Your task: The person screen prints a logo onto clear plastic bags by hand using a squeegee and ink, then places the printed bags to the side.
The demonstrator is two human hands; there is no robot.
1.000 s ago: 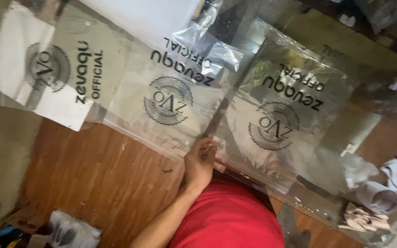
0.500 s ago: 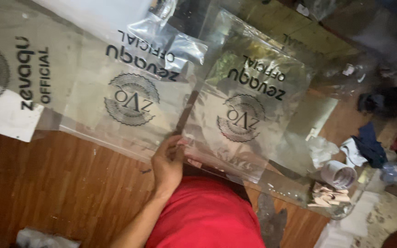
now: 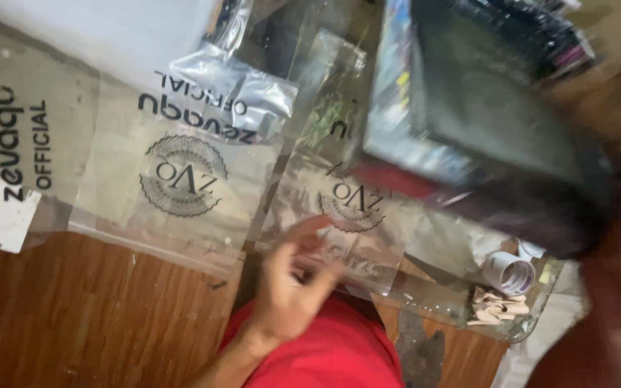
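Wood-grain floor [image 3: 73,316] below; white tape roll [image 3: 509,273] beside beige scraps [image 3: 496,309], right; red cloth [image 3: 325,352]; blurred dark object [image 3: 497,122], possibly tray.

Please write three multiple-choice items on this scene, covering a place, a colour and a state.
1. Where does the small white cup stand?
A. at the right, by the wooden sticks
B. on the left bag
C. in the hand

2. What colour is the cloth below the left hand?
A. blue
B. red
C. green

3. How is the left hand?
A. clenched around a cup
B. flat under a bag
C. open, fingers spread, over a clear printed bag

Answers: 1 A, it stands beside the sticks; 2 B, the cloth is plainly red; 3 C, the fingers are apart and hold nothing.
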